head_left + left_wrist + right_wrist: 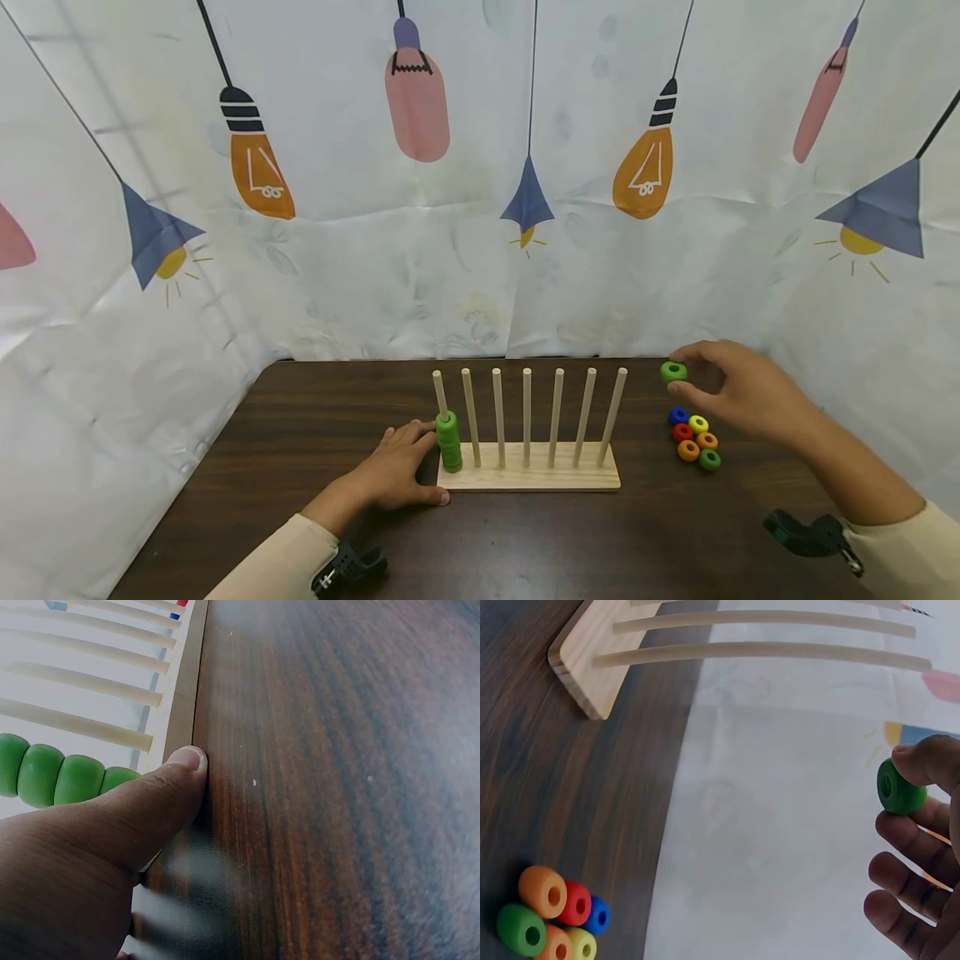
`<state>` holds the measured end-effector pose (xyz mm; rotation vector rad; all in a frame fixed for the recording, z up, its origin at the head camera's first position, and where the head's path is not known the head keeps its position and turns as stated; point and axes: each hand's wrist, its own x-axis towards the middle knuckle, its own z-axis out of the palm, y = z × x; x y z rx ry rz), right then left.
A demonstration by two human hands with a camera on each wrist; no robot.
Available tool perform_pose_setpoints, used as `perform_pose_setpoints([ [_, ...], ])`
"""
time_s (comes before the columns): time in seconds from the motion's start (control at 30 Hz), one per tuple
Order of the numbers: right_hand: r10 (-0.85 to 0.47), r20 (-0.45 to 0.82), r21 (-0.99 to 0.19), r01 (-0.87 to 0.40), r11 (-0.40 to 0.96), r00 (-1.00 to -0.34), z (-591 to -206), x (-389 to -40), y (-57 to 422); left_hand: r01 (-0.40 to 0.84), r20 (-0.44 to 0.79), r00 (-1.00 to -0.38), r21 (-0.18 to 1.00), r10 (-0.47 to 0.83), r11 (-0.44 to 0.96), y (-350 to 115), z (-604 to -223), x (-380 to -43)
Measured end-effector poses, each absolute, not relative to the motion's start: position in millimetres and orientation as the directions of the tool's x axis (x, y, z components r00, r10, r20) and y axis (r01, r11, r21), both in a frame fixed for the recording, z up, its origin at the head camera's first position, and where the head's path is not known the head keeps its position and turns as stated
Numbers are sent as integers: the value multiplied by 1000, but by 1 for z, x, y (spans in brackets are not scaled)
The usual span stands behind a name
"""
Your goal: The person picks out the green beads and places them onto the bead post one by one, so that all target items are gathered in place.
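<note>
A wooden peg rack [529, 478] with several upright pegs stands on the table. Green beads [448, 442] are stacked on its leftmost peg. My left hand [396, 468] grips the rack's left end, and in the left wrist view its thumb [169, 791] presses the front edge of the base. To the right of the rack, my right hand [738, 392] pinches a green bead [673, 372] between thumb and fingers, raised above the table. In the right wrist view the hole of that bead [901, 787] shows.
Below my right hand lies a cluster of loose beads: blue [678, 416], yellow [698, 424], red [682, 432], orange [688, 451] and green [709, 460]. The dark wooden table [300, 433] ends at a patterned cloth [360, 283] behind and at the sides.
</note>
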<state>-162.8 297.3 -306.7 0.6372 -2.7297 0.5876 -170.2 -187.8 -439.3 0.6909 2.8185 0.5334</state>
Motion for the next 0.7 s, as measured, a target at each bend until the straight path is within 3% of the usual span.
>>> perform_pose_setpoints([
  [0.7,-364,357,-349,-485,802,-860,-292,-165,273,409,-94,-873,393,478,824,-188,-438,-169],
])
